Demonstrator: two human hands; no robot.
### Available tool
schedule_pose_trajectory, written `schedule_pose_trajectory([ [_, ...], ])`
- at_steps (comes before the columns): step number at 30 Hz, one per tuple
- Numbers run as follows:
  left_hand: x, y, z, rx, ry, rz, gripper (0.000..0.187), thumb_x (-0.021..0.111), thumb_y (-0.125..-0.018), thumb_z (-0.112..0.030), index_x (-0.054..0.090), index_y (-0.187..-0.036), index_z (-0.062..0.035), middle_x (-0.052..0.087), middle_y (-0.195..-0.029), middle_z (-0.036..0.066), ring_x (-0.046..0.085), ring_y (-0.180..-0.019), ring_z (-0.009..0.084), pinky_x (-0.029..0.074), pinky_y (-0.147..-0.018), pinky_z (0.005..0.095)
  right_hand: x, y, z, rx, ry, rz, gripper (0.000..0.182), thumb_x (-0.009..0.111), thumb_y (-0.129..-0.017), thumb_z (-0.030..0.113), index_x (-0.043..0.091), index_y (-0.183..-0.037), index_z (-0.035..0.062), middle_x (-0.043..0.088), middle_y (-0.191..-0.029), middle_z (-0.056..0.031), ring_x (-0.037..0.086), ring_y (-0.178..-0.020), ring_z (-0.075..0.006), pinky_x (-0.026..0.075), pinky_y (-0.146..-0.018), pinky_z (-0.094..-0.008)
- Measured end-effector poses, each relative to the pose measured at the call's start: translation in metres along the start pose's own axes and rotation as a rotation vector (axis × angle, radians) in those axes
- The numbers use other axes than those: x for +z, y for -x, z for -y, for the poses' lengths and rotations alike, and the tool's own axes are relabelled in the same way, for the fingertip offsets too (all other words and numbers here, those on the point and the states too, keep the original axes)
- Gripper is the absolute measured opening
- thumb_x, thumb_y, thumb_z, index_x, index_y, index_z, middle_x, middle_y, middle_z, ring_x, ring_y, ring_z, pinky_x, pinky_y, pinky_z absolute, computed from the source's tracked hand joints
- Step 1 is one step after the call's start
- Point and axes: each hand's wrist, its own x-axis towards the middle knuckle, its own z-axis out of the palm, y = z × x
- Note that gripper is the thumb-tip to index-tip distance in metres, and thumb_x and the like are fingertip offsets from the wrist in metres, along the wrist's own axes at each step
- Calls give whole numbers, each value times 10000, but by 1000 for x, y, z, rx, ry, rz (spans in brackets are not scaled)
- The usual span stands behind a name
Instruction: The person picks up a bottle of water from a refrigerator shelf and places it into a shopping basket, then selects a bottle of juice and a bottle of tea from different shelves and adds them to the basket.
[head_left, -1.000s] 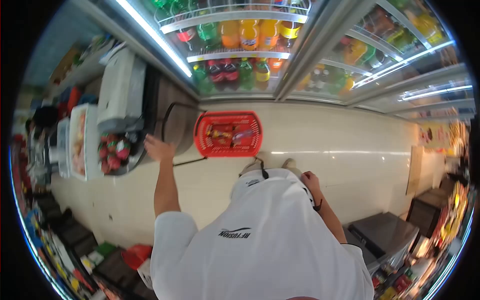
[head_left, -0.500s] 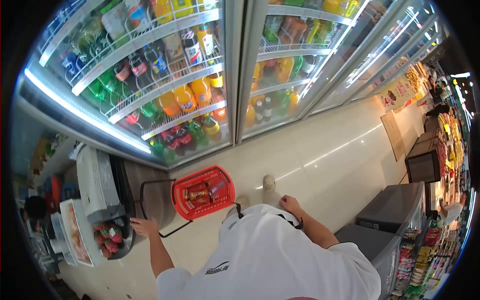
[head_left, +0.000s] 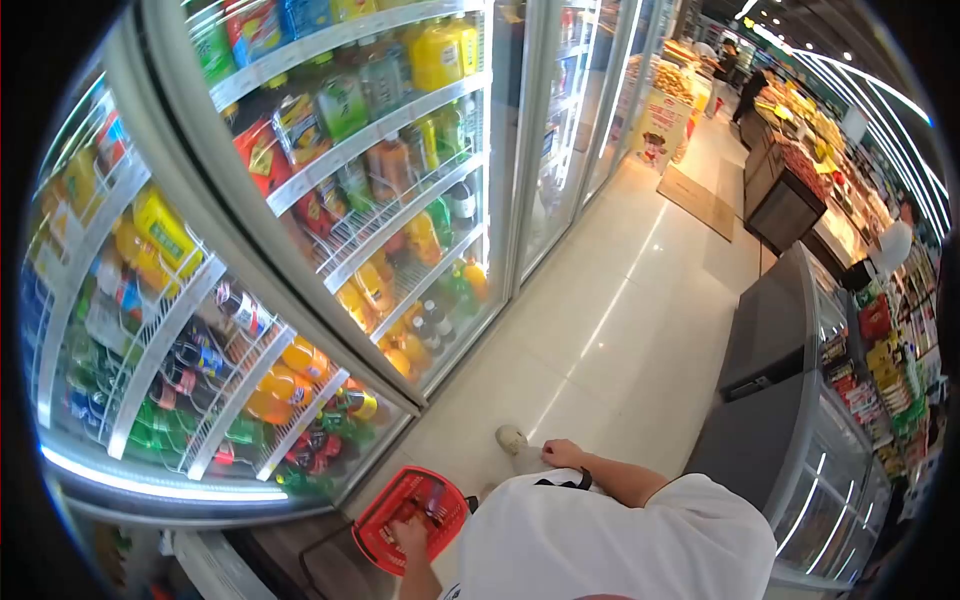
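Note:
My left hand reaches down over the red shopping basket, its fingers extended and overlapping the basket's interior in this view. Inside the basket lie a few packaged items in red, yellow and clear wrapping, too small to make out. A dark handle of the basket is swung out to the left. My right hand hangs by my right leg with its fingers curled, and no object shows in it. Below it, one light shoe stands on the floor.
Glass-door drink fridges with bottles line the left side. On the right stand grey cabinets and packaged snacks. A cardboard sheet lies on the tiled floor farther ahead, near produce stands and people.
My view has turned toward the aisle on the right. My left hand has moved from beside the fruit tray at the left to over the red basket. My right hand stays by my leg.

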Motion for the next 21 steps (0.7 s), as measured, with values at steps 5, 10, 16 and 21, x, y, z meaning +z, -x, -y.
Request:
schedule_pose_trajectory([
  [5,127,9,-144,307,737,808,517,633,-870,-359,549,-1227,5,691,-979,200,675,-902,311,529,-778,411,-50,-27,-19,67,-47,-39,380,606,-837,415,697,-1020,94,713,-966,-150,670,-916,-335,529,-819,-420],
  [10,44,-14,-214,510,376,607,476,545,-894,-384,575,-1239,-57,647,-1169,207,605,-1110,392,484,-923,486,-86,-46,-53,110,-56,-29,395,598,-831,407,689,-1015,70,694,-1044,-160,643,-1013,-332,505,-882,-439],
  [16,15,-41,-180,125,192,395,405,548,-852,-354,654,-1050,-17,676,-1054,222,653,-1000,369,518,-847,480,-111,-90,-88,50,-98,-81,395,650,-826,410,715,-1003,64,714,-925,-142,678,-883,-285,527,-799,-382],
  [21,16,2,-156,63,298,508,420,535,-860,-278,567,-1174,0,653,-936,308,669,-891,417,535,-729,500,-128,-164,-46,-146,-187,-29,362,649,-862,362,692,-951,14,685,-796,-94,646,-747,-187,501,-690,-333],
])
